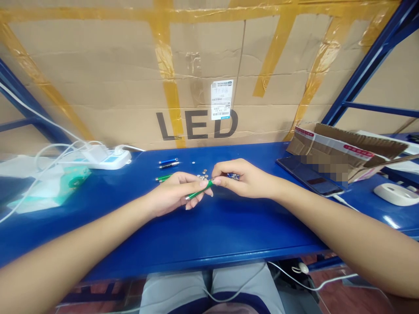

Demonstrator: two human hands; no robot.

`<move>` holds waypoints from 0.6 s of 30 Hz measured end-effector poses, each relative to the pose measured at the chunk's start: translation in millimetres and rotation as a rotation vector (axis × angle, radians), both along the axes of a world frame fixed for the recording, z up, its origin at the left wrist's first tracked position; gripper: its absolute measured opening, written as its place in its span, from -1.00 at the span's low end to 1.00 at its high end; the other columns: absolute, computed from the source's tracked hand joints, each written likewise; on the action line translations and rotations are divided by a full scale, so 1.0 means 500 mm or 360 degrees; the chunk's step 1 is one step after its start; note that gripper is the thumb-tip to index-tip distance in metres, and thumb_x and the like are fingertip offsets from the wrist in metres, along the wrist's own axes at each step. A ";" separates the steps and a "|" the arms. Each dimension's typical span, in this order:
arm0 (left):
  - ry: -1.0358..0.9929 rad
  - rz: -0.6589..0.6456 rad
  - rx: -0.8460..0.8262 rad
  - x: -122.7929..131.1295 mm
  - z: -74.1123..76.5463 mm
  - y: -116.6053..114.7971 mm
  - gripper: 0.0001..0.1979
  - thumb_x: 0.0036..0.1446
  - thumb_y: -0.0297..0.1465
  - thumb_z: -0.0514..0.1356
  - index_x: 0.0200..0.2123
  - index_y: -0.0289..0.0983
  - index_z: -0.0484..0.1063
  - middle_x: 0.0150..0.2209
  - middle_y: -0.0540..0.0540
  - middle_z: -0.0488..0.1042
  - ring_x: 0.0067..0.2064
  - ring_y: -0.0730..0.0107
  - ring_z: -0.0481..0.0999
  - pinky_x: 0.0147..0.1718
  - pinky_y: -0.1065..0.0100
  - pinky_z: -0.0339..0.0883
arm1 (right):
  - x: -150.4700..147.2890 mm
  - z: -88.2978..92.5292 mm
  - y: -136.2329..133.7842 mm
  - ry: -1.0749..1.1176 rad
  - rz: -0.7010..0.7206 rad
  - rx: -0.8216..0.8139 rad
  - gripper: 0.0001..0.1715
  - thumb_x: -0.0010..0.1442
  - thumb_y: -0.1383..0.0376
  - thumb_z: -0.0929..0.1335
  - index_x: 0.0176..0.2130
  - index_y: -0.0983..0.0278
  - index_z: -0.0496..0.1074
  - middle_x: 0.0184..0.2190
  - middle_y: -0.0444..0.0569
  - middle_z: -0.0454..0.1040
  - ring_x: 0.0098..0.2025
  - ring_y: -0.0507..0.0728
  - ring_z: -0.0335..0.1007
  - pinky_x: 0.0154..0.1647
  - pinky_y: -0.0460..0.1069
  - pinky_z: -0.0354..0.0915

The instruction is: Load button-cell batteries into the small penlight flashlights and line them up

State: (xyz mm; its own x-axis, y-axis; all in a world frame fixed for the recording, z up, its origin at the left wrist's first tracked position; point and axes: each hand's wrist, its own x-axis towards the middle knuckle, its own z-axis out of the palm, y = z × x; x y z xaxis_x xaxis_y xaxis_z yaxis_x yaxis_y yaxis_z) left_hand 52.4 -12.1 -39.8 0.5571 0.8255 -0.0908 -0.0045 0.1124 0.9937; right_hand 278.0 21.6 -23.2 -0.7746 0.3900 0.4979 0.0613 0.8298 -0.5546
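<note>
Between my two hands is a slim green penlight (200, 190) with a silver end, tilted with its silver tip toward the lower left. My left hand (179, 190) is closed around its body, thumb on top and fingers underneath. The thumb and forefinger of my right hand (240, 178) pinch at its upper right end; whether a small part is also held there is hidden. Just beyond the fingers lie several small silver button cells (205, 171). Another green penlight (163, 178) lies partly behind my left hand. Small shiny metal parts (233, 176) show beside my right hand.
Blue and black penlights (168, 163) lie at the table's back. A white power strip (111, 159) with cables and a plastic bag (52, 187) are left. A phone (309, 176), an open cardboard box (347, 148) and a mouse (396, 193) stand right. A large carton (114, 83) backs the blue table (229, 231).
</note>
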 end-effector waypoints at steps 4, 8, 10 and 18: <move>-0.0026 -0.0045 -0.0227 0.002 0.010 -0.006 -0.66 0.01 -0.17 0.42 -0.41 -0.39 0.64 -0.63 0.01 0.35 -0.63 0.66 0.24 -0.72 0.59 0.03 | 0.001 0.004 -0.006 0.0008 0.0080 0.0116 -0.78 0.36 0.31 0.31 -0.33 0.33 0.43 -0.42 -0.10 0.48 -0.41 -0.03 0.30 -0.34 -0.13 0.24; -0.0067 -0.0084 -0.0373 0.004 0.013 -0.007 -0.67 -0.04 -0.20 0.45 -0.47 -0.41 0.62 -0.65 -0.01 0.34 -0.64 0.68 0.21 -0.70 0.59 0.01 | 0.001 0.000 -0.009 0.0001 0.0085 0.0198 -0.81 0.34 0.33 0.33 -0.32 0.33 0.47 -0.41 -0.08 0.50 -0.38 -0.02 0.34 -0.30 -0.12 0.27; -0.0023 -0.0070 -0.0323 0.003 0.013 -0.007 -0.67 -0.04 -0.19 0.45 -0.46 -0.39 0.63 -0.64 -0.01 0.35 -0.63 0.65 0.25 -0.71 0.58 0.02 | -0.002 -0.002 -0.011 0.0030 0.0069 0.0147 -0.79 0.34 0.33 0.33 -0.34 0.33 0.47 -0.43 -0.08 0.50 -0.39 -0.02 0.34 -0.30 -0.12 0.27; 0.0535 0.0187 0.0878 0.000 0.016 -0.019 -0.79 0.16 -0.28 0.32 -0.32 -0.32 0.64 -0.45 -0.05 0.48 -0.52 0.50 0.42 -0.60 0.47 0.28 | -0.022 -0.017 -0.015 0.0013 -0.0089 -0.0786 -0.62 0.21 0.10 0.43 -0.47 0.31 0.36 -0.67 -0.24 0.30 -0.63 -0.05 0.18 -0.57 -0.12 0.16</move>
